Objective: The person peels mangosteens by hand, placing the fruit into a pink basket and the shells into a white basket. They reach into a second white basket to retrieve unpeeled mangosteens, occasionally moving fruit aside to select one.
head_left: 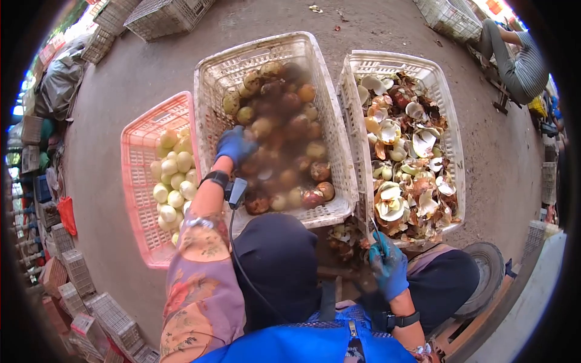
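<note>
My left hand (235,147), in a blue glove, reaches over the left side of the middle white crate (203,97). Its fingers are smeared by motion, so what they hold cannot be made out. Below it lie unpeeled onions (261,128), brownish and dirty, partly blurred. My right hand (388,266), gloved in blue with dark stains, is closed round a small knife (374,226) whose thin blade points up. It is close to the front corner of the right-hand white crate (455,151), which is full of onion skins and cut ends (417,145).
To the left, a pink crate (134,181) holds peeled white onions (175,175). Onion scraps (345,239) lie on the ground between the crates and my knees. Stacked crates (109,314) line the left edge. Another person (520,66) sits at upper right. A tyre (487,278) stands beside my right knee.
</note>
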`<state>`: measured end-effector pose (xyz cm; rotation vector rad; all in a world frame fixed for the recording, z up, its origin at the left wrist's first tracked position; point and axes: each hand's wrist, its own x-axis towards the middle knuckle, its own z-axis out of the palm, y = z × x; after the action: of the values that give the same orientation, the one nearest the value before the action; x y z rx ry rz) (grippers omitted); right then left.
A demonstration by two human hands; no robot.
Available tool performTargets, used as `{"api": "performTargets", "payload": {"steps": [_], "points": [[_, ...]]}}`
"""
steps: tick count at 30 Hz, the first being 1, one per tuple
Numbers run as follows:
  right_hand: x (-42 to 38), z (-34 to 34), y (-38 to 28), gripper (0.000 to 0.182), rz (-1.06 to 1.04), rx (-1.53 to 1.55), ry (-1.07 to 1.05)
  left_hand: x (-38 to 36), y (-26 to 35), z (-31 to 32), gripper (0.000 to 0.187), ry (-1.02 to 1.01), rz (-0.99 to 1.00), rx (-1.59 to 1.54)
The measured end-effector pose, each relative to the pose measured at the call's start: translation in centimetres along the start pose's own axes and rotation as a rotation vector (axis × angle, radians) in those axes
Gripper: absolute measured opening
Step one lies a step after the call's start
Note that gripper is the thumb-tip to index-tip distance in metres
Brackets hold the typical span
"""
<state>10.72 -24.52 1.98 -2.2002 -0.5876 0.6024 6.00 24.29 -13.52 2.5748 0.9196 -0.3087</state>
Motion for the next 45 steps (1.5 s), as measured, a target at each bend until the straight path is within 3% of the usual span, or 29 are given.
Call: {"api": "performTargets", "payload": {"steps": [2, 3, 4, 6, 7, 10, 11, 12, 14, 18, 20, 22, 23, 24, 25, 26, 28, 30, 32, 34, 36, 38, 39, 41, 45], "points": [[0.0, -0.2, -0.6, 0.036, 0.071, 0.076, -0.036, -1.7, -0.5, -1.9, 0.048, -0.095, -0.051, -1.175], [0.0, -0.1, -0.6, 0.036, 0.079, 0.182, -0.006, -3.5, 0.7, -3.7, 0.048, -0.100, -0.032, -1.503], [-0.1, 0.0, -0.6, 0.036, 0.083, 0.288, 0.024, -5.8, 2.4, -6.2, 0.048, -0.089, -0.017, -1.496], [-0.3, 0.2, 0.0, 0.038, 0.064, 0.324, 0.017, -10.4, 4.9, -10.5, 0.048, -0.295, -0.001, -1.964], [-0.5, 0.6, 0.3, 0.038, 0.131, 0.492, -0.001, -11.5, 4.8, -11.0, 0.045, -0.232, 0.270, -1.839], [-1.1, -0.2, -1.8, 0.040, 0.175, 0.714, -0.053, -16.8, 7.2, -13.6, 0.044, -0.173, 0.463, -1.911], [-1.2, -0.6, -2.7, 0.041, 0.197, 0.779, -0.051, -18.8, 8.3, -15.5, 0.048, -0.442, 0.207, -2.154], [-1.5, -0.9, -3.5, 0.042, 0.223, 0.843, -0.047, -20.1, 9.5, -14.3, 0.051, -0.046, 0.279, -1.897], [-2.2, -1.6, -4.7, 0.042, 0.184, 0.866, -0.038, -24.3, 13.5, -16.5, 0.054, -0.352, 0.209, -2.060], [-3.7, -2.0, -8.2, 0.039, -0.219, 0.756, 0.051, -28.3, 18.1, -12.8, 0.056, -0.243, 0.097, -2.112], [-4.2, -2.2, -8.5, 0.039, -0.242, 0.914, 0.026, -30.7, 21.6, -12.6, 0.059, -0.412, -0.049, -2.211], [-4.5, -2.3, -9.1, 0.033, -0.488, 0.814, 0.127, -30.3, 22.1, -9.3, 0.053, -0.547, 0.047, -2.095], [-4.8, -2.4, -9.2, 0.033, -0.473, 0.822, 0.156, -29.6, 22.1, -6.7, 0.047, -0.612, 0.127, -2.180], [-5.1, -2.7, -9.2, 0.032, -0.483, 0.645, 0.229, -29.4, 22.5, -5.1, 0.041, -0.680, 0.209, -2.264], [-5.5, -3.0, -8.8, 0.030, -0.482, 0.465, 0.295, -30.9, 23.8, -4.5, 0.028, -0.407, 0.215, -2.103], [-5.8, -3.0, -7.7, 0.030, -0.459, 0.470, 0.318, -31.0, 24.4, -4.0, 0.028, -0.440, 0.205, -2.087], [-5.4, -2.4, -5.4, 0.031, -0.334, 0.619, 0.296, -30.6, 25.5, -3.3, 0.025, -0.386, 0.000, -1.998], [-5.7, -3.4, -3.9, 0.026, -0.271, 0.567, 0.325, -29.0, 25.7, -1.6, 0.028, -0.440, 0.011, -1.967], [-6.5, -5.0, -2.6, 0.024, -0.281, 0.189, 0.336, -26.4, 24.7, 0.9, 0.033, -0.479, 0.033, -1.951], [-7.4, -4.7, -1.7, 0.024, -0.342, 0.229, 0.357, -25.0, 24.8, 1.4, 0.038, -0.496, 0.057, -1.957], [-8.3, -4.3, -1.2, 0.026, -0.431, 0.041, 0.377, -24.9, 25.8, 0.7, 0.042, -0.456, -0.056, -1.944], [-8.0, -3.8, -0.7, 0.029, -0.432, 0.019, 0.334, -26.3, 27.7, -0.8, 0.041, -0.689, 0.086, -2.089], [-7.7, -3.7, -0.7, 0.030, -0.429, -0.057, 0.299, -25.6, 27.3, 0.4, 0.041, -0.686, 0.078, -2.091], [-7.3, -3.1, -0.5, 0.030, -0.427, -0.133, 0.265, -23.7, 26.4, 3.4, 0.022, -0.174, 0.298, -1.522], [-6.9, -2.2, -0.1, 0.044, -0.311, -0.431, 0.245, -26.8, 29.6, -0.7, 0.019, -0.112, 0.360, -1.345]]}}
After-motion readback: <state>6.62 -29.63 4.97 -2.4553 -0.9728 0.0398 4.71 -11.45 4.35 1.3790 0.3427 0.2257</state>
